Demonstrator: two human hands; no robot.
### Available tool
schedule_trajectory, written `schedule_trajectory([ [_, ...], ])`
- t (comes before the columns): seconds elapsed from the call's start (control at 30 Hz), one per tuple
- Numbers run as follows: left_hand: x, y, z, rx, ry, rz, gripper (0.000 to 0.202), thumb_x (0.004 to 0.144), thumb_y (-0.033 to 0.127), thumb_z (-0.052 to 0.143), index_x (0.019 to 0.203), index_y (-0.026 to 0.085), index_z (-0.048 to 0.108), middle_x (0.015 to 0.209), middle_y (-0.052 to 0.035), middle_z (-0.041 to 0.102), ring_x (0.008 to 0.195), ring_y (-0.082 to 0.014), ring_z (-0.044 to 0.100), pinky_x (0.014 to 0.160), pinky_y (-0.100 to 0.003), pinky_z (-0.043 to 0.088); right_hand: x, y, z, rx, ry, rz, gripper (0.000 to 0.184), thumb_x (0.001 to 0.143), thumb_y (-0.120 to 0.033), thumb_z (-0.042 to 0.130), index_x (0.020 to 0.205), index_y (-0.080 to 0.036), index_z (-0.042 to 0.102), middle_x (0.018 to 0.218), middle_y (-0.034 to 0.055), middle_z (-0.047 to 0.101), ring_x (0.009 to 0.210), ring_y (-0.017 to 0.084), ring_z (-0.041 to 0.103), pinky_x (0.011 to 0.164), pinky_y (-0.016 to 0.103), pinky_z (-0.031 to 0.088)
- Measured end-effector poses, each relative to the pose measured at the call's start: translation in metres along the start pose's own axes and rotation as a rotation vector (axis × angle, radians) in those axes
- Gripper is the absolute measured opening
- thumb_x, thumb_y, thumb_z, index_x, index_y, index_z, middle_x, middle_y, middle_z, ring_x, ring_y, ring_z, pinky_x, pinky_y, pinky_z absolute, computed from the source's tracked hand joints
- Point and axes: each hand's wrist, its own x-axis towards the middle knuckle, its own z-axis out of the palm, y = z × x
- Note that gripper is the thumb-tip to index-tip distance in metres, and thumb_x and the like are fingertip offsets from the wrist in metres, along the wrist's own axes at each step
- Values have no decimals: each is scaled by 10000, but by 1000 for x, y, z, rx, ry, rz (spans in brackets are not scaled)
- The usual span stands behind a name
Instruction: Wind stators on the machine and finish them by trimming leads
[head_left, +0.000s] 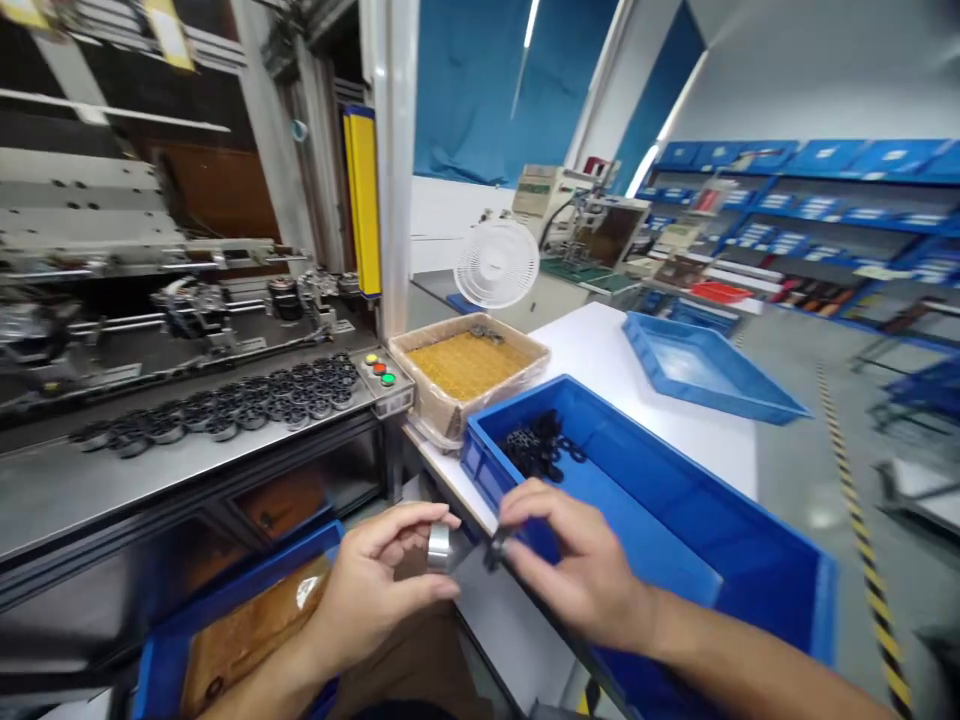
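Through the head camera I had both hands near the middle of my view, facing each other and slightly apart. My left hand [375,570] grasped a short, shiny silver metal cylinder [439,547], fingers above it and thumb below. My right hand [574,550] pinched a small black part [496,550] between thumb and fingers; it was too blurred for me to make out its shape. The cylinder sat just left of that part, and the two were not touching.

Below my right forearm stood a deep, rectangular blue plastic bin [645,540], with a heap of small black pieces [536,445] in its far left corner. Beyond it, to the left, was a plastic-lined cardboard box [427,405]. Farther left, I saw black-and-silver round parts [247,405] crowded along a grey metal bench [45,500], near a panel with yellow, red and green buttons [380,369].
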Motion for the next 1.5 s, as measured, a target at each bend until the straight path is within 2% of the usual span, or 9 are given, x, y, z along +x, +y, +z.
schedule_trajectory([
  [0.1,-1,-2,11,-44,-58,-51,506,579,84,875,1023,304,770,1023,-36,782,888,-196,746,812,-226,590,-13,-4,12,72,-12,-89,161,831,-83,631,971,-161,611,875,81,668,813,167,633,722,297,543],
  [0.23,-2,-5,22,-123,-111,-90,537,513,44,892,971,303,786,965,-22,799,855,-207,762,769,-201,600,-21,4,11,58,-19,-97,147,836,-95,625,971,-151,619,894,90,646,838,168,623,728,303,543],
  [0.37,-2,-9,28,-152,-150,-154,541,539,19,871,996,295,777,877,-18,806,834,-220,768,754,-225,612,-21,7,10,18,-19,-103,152,855,-105,602,995,-161,615,881,77,641,834,168,621,725,308,548],
  [0.67,1,-6,30,-160,-67,-137,491,576,-6,835,971,280,775,908,-29,808,835,-222,768,728,-207,612,-25,17,13,-65,-48,-260,481,797,-96,631,1257,-126,492,1036,136,633,997,223,621,793,359,570],
  [0.87,1,-7,31,-194,-54,-145,453,573,61,863,972,255,774,880,-51,808,827,-244,769,717,-239,621,-23,21,16,-195,-13,-337,420,865,-248,660,1234,-125,504,1019,139,636,959,220,628,805,381,572],
  [1.0,1,-9,32,-181,-23,-126,455,549,77,879,952,264,782,879,-41,808,785,-233,772,689,-229,623,-22,21,14,-215,-9,-351,381,870,-188,644,1222,-126,514,1017,136,645,950,209,637,804,374,580],
  [1.1,1,-10,33,-173,3,-133,460,528,102,895,950,250,786,876,-56,807,772,-254,772,669,-250,631,-21,21,12,-259,0,-384,358,894,-247,640,1203,-107,529,992,143,660,923,212,642,784,381,588],
  [1.3,-1,-14,26,-176,-88,-186,504,558,87,880,999,309,779,959,-42,799,887,-271,758,745,-258,623,-18,22,8,-399,3,-513,355,909,-315,628,1100,-18,600,924,163,698,867,234,666,717,356,595],
  [1.5,-2,-19,13,-72,-118,-264,525,579,97,870,1047,313,767,970,-31,799,886,-285,758,785,-307,629,-15,22,5,-574,-13,-645,319,884,-323,663,1013,-31,676,886,119,713,778,202,659,599,312,563],
])
